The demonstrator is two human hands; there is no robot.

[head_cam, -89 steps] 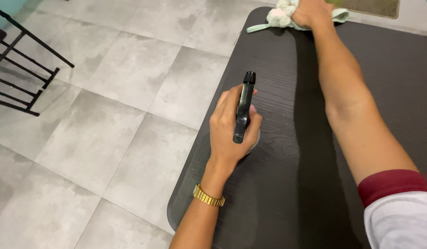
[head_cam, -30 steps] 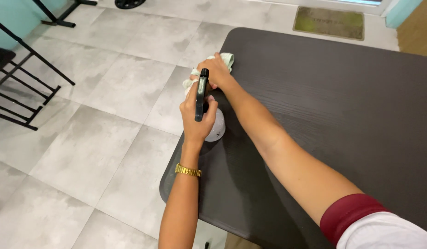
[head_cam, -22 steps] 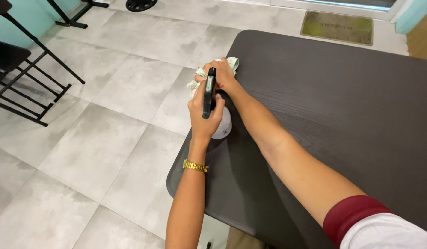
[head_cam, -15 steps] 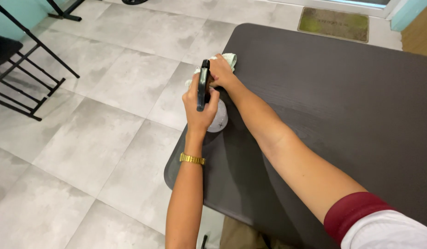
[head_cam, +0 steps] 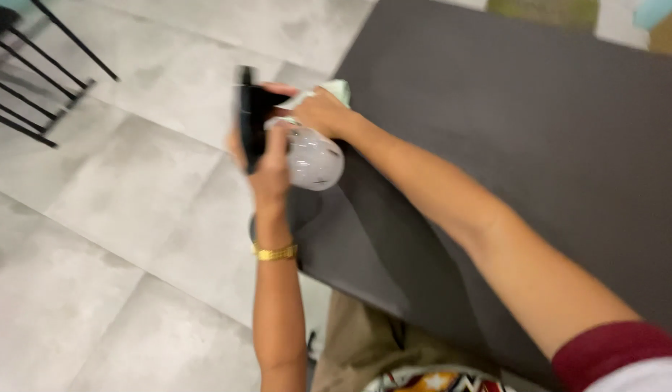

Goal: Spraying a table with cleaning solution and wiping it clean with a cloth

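Note:
My left hand (head_cam: 269, 163) grips a spray bottle (head_cam: 313, 158) with a black trigger head and a rounded clear body, and holds it upright just over the left edge of the dark table (head_cam: 539, 145). My right hand (head_cam: 323, 110) reaches across and presses a pale green and white cloth (head_cam: 334, 90) onto the table's edge, right behind the bottle. The two hands nearly touch. A gold watch sits on my left wrist. The frame is blurred.
A black metal frame (head_cam: 31, 80) stands on the grey tiled floor (head_cam: 133, 218) at the upper left. A green mat (head_cam: 543, 11) lies beyond the table's far end. My legs in tan trousers (head_cam: 365, 348) are by the table's near corner.
Three seconds ago my right hand held the cloth at the table's far end. It has since brought the cloth to the left edge, and my left hand has lifted the bottle beside it.

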